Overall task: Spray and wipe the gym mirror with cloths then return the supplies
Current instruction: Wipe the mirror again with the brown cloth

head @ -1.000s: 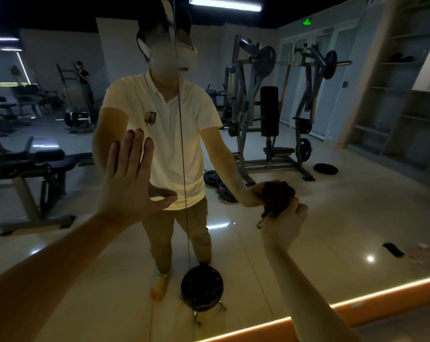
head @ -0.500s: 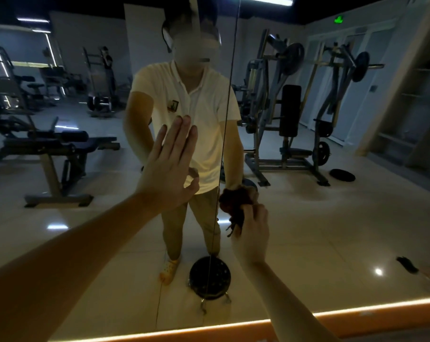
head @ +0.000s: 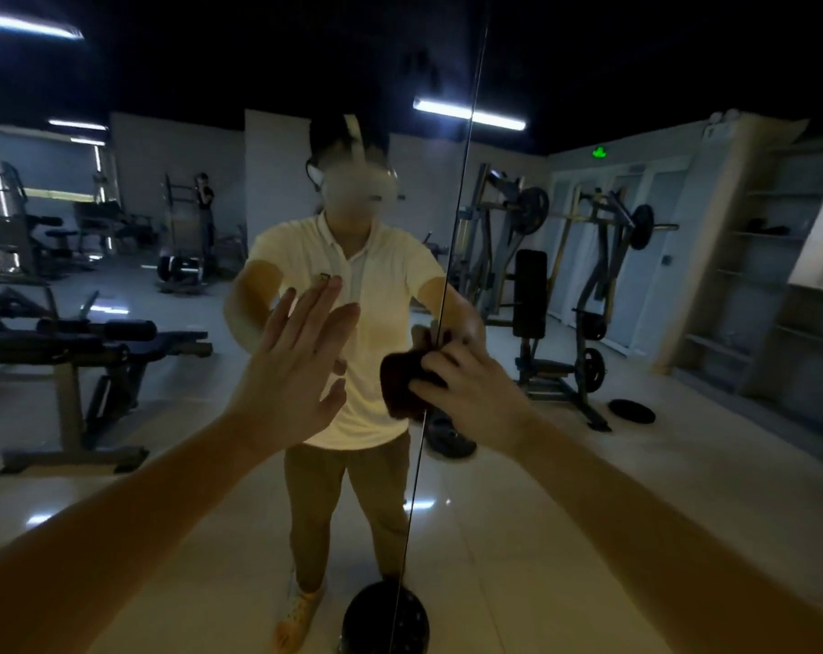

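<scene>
The gym mirror (head: 589, 488) fills the whole view, with a thin vertical seam running down right of centre. My left hand (head: 296, 370) is raised flat against the glass with straight fingers. My right hand (head: 471, 389) grips a dark cloth (head: 400, 380) and presses it on the mirror right at the seam. The reflection shows a person in a pale shirt facing me with both arms out. No spray bottle is in sight.
A round black stool (head: 383, 620) shows in the reflection low at the seam. Reflected around it are a bench (head: 84, 346) on the left, weight machines (head: 565, 299) on the right, a weight plate (head: 631, 410) on the floor and shelves (head: 777, 276) far right.
My right hand has carried the cloth up and leftward across the glass to the seam. My view has tilted upward, and the left hand stays flat on the mirror.
</scene>
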Tool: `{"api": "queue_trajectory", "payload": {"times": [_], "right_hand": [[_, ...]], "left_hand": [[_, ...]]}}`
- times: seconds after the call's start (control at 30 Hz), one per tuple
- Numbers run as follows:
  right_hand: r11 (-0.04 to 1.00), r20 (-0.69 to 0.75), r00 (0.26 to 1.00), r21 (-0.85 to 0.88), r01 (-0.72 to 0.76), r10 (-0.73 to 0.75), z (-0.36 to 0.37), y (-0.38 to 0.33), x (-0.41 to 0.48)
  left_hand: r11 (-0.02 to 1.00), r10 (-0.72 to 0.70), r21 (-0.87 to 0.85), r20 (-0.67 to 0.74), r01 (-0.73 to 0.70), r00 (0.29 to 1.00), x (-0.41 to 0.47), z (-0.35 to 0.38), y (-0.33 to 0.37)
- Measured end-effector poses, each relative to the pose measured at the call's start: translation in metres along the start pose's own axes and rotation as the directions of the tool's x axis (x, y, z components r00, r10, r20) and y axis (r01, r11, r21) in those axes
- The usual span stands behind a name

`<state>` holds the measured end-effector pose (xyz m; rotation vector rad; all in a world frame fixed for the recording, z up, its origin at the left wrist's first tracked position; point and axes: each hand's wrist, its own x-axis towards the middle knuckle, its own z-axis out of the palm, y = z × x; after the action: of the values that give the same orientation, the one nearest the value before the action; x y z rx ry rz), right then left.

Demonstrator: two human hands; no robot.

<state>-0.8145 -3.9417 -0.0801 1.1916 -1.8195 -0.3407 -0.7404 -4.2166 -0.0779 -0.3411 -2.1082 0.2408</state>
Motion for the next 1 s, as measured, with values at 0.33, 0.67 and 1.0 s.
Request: {"api": "queue_trajectory", "payload": {"times": [0.33,0.67,1.0], "right_hand": [[0.888,-0.261,0.849,0.099,-0.45,0.459,-0.053,0.066,0.081],[0.971,-0.269,0.941,-0.064,-0.228,0.204,-0.071,0.105,0.096],[0.869,-0.517,0.745,-0.007,-0.496,0.421,-0.171,0.208,0.224]], "left_hand": [[0.998,-0.024,0.047,-0.153,0.031,0.988,0.071,-0.028,-0.021],[0.992,-0.012,0.12,-0.265,0.045,0.964,0.136,-0.063,-0.061],[0.973,-0.109,0.146,-0.396,0.18,0.912,0.182,-0.09,-0.126]]}}
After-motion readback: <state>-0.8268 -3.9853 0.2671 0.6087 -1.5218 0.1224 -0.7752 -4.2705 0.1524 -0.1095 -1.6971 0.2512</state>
